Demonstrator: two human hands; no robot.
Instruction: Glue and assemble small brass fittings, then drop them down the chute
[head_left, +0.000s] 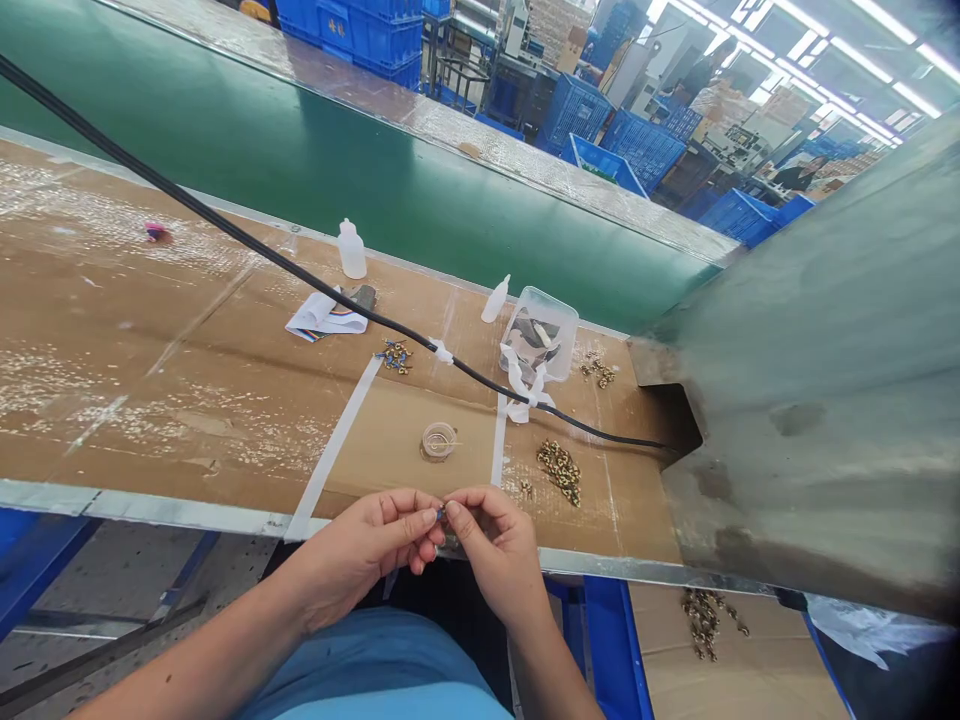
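My left hand (382, 537) and my right hand (495, 545) meet at the table's front edge, thumbs and forefingers pinched together. Between the fingertips is a tiny part with a bit of blue (440, 513), mostly hidden by the fingers. Just beyond them stands a small round clear dish (438, 441) with a thin stick across it. To the right lies a pile of small brass-coloured parts (559, 472), with a few loose ones (526, 489) beside it. Farther back on the left is a little heap of blue and brass parts (394, 356).
A black cable (480, 378) crosses over the table. Behind are a clear plastic box (538, 330), two white bottles (351, 250) and a folded cloth (327, 315). More brass parts (598, 370) lie at right. A metal housing (810, 400) walls the right side; a green belt (360, 150) runs behind.
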